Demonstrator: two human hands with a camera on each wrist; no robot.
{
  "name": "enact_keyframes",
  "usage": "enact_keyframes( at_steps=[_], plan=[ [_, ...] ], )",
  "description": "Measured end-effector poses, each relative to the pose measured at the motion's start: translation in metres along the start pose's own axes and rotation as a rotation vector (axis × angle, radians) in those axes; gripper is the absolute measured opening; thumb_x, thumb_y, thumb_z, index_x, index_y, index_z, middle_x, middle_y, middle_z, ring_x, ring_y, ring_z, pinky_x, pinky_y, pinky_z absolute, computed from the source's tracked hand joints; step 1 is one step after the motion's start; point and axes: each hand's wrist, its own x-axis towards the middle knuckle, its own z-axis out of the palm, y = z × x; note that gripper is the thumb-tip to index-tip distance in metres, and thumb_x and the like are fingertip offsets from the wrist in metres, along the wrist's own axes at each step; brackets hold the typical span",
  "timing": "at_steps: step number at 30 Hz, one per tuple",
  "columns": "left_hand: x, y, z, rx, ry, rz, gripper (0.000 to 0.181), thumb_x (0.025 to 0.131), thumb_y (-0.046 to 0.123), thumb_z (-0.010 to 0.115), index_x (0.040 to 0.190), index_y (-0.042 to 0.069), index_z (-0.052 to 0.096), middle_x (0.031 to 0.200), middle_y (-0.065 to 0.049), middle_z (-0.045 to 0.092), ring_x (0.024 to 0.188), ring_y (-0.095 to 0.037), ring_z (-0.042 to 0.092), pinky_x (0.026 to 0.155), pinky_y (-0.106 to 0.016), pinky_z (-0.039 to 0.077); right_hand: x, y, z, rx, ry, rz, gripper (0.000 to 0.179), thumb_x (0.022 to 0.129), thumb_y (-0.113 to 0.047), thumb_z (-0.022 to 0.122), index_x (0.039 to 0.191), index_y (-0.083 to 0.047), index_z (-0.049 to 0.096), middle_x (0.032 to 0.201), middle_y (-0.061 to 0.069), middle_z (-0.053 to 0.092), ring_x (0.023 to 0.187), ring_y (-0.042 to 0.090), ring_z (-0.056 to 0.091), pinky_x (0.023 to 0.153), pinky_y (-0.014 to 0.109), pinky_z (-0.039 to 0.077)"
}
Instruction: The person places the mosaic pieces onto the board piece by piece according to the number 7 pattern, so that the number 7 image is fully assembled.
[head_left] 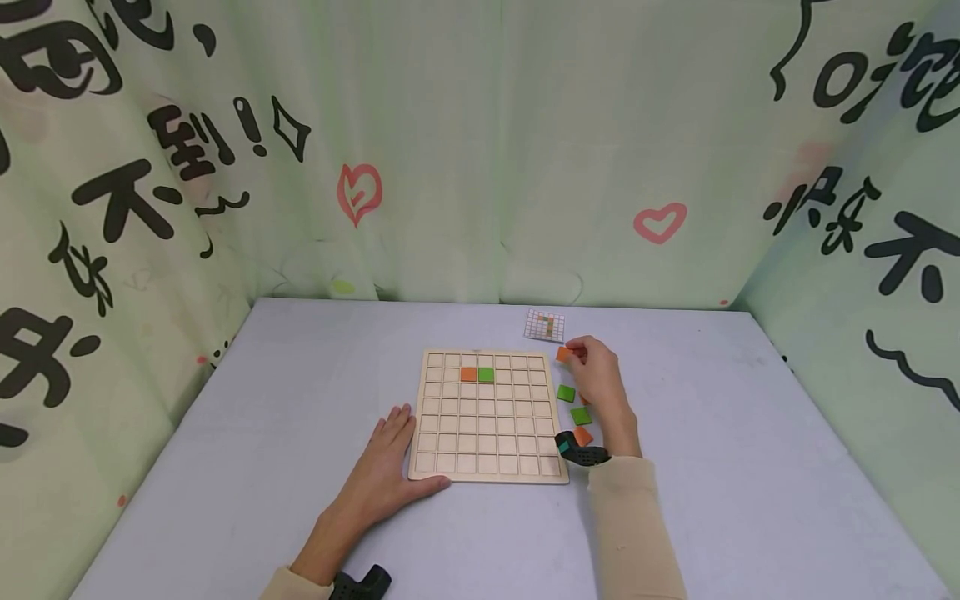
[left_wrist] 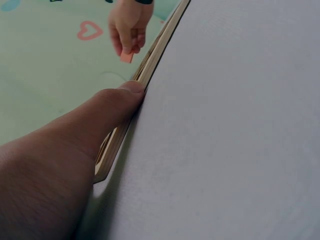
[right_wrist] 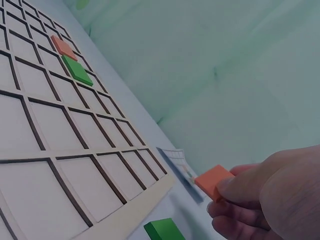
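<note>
A wooden grid board [head_left: 487,478] lies on the table, with an orange tile [head_left: 468,375] and a green tile [head_left: 486,375] side by side in its second row from the back. My left hand [head_left: 386,475] rests along the board's left front corner, thumb on the front edge and fingers extended beside the left edge. Just off the board's far right corner, my right hand [head_left: 600,379] pinches an orange square tile [right_wrist: 214,181] between thumb and fingers. Below that hand, loose green tiles [head_left: 566,393] and orange tiles [head_left: 582,436] lie along the board's right side.
Behind the board's right corner lies a small card [head_left: 544,326] printed with a grid and coloured squares. The white table [head_left: 750,500] is enclosed by pale green curtains [head_left: 570,150] with dark lettering and red hearts.
</note>
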Motion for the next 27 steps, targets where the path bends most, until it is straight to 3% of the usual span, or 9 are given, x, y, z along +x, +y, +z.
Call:
enact_keyframes(
  at_steps=[27],
  plan=[
    [0.000,0.000,0.000,0.008,-0.009,-0.013,0.111,0.075,0.065,0.077,0.153,-0.002,0.036,0.164,-0.018,0.030,0.156,-0.032,0.021,0.128,-0.050,0.020,-0.003,-0.018,0.015,-0.015,-0.062,-0.109,0.026,0.103,-0.010,0.054,0.124,0.002,0.062,0.116,0.020,0.065,0.103,0.032,0.062,0.087,0.044,0.056]
  ],
)
